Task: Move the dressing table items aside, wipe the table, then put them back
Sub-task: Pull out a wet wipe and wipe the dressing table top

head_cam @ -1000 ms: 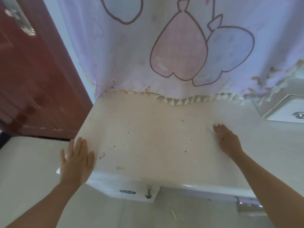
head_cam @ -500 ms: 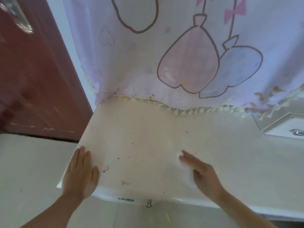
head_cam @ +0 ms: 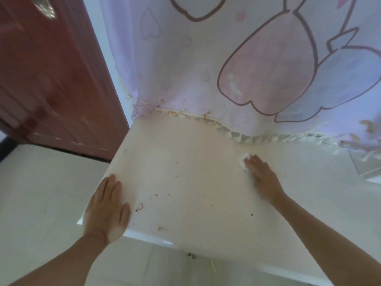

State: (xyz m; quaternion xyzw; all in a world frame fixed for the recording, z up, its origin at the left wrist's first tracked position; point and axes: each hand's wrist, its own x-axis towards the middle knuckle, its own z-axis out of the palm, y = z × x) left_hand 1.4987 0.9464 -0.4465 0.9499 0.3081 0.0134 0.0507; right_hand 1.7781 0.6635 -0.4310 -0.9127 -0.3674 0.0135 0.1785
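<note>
The cream dressing table top (head_cam: 185, 162) fills the middle of the view and carries small dark specks and a tiny red loop near its left front. My left hand (head_cam: 107, 209) lies flat, fingers straight, on the table's front left corner. My right hand (head_cam: 261, 174) presses a small white wad of tissue (head_cam: 243, 158) against the table towards the back right; the wad sticks out past the fingertips. No dressing table items stand on the visible top.
A lilac curtain (head_cam: 226, 58) with balloon drawings and a tasselled hem hangs onto the table's back edge. A red-brown door (head_cam: 51, 79) stands at the left. Pale floor tiles (head_cam: 37, 193) lie left of the table. A drawer knob (head_cam: 191, 255) shows under the front edge.
My right hand has swept the tissue from the front middle of the table back and to the right. My left hand has stayed on the front left corner.
</note>
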